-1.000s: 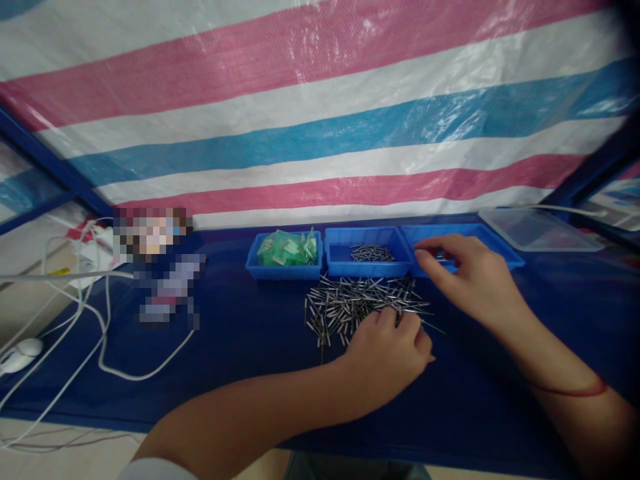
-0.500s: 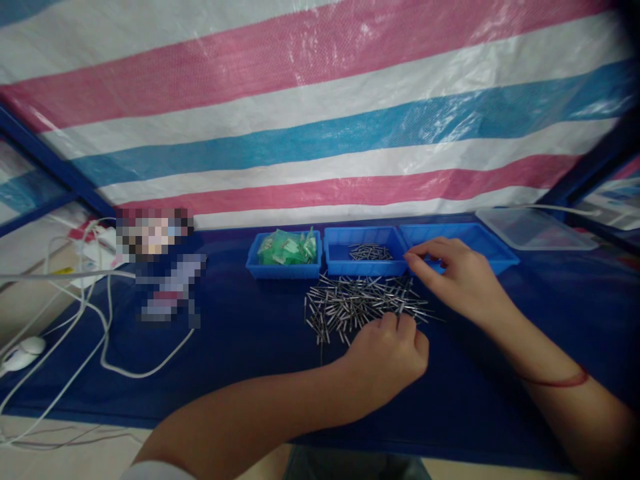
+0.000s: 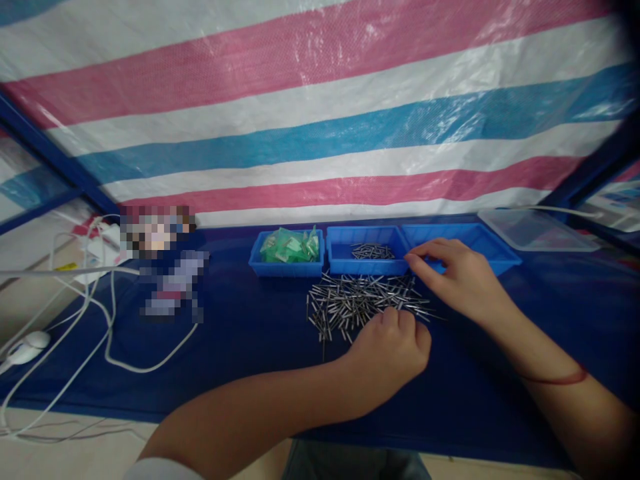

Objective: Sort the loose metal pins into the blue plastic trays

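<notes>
A loose pile of thin metal pins (image 3: 350, 300) lies on the dark blue table. My left hand (image 3: 393, 347) is at the pile's near right edge, its fingers curled closed and their tips hidden beneath it. To the right, my right hand (image 3: 453, 273) is over the near left part of the right blue bin (image 3: 483, 240), thumb and forefinger brought together; anything between them is too small to make out. Behind the pile, the middle blue bin (image 3: 367, 267) holds several short metal pins (image 3: 373, 251).
A smaller blue bin (image 3: 287, 269) with green packets (image 3: 290, 247) stands left of the middle bin. A clear plastic lid (image 3: 540, 230) lies at the back right. White cables (image 3: 113, 320) and a blurred-out item (image 3: 175, 283) are on the left.
Both hands keep nearly the same place and pose. The whole view has shifted slightly, with the bins and cables a little further right in it.
</notes>
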{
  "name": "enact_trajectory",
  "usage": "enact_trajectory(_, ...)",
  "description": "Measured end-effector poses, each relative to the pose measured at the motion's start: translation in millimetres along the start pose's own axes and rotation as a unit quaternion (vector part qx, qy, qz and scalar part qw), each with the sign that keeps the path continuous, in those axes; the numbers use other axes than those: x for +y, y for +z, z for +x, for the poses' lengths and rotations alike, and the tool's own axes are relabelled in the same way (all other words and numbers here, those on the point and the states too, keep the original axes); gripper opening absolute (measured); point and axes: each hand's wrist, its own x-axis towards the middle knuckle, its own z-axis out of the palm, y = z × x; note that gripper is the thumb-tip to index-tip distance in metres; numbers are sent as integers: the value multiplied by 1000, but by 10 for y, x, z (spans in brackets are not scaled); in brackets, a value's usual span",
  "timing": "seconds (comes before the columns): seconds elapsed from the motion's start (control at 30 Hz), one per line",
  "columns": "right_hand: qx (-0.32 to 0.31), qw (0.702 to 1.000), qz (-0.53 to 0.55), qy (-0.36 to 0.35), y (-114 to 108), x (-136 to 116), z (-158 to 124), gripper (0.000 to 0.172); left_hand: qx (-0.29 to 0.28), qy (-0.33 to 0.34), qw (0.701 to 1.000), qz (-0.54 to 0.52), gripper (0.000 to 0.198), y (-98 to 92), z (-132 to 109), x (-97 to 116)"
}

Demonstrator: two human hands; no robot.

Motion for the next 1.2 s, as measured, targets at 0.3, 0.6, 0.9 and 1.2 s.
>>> enact_trajectory(0.3, -3, 1000, 3, -10, -3, 5, 2, 13, 9, -21, 1000, 2, 18, -1, 37, -30)
enact_trajectory(0.6, -14, 998, 43, -45, -11, -153, -14, 16, -63, -98, 990, -85, 29, -244, 14, -747)
enact_trajectory(0.9, -110, 981, 110, -112, 128, -328, -96, 15, 25, -168, 943, -285, 23, 22, -95, -932)
enact_trajectory(1.2, -91, 953, 286, 34, 195, -468, -149, 19, 74, -255, 825, -498, 12, -54, -130, -820)
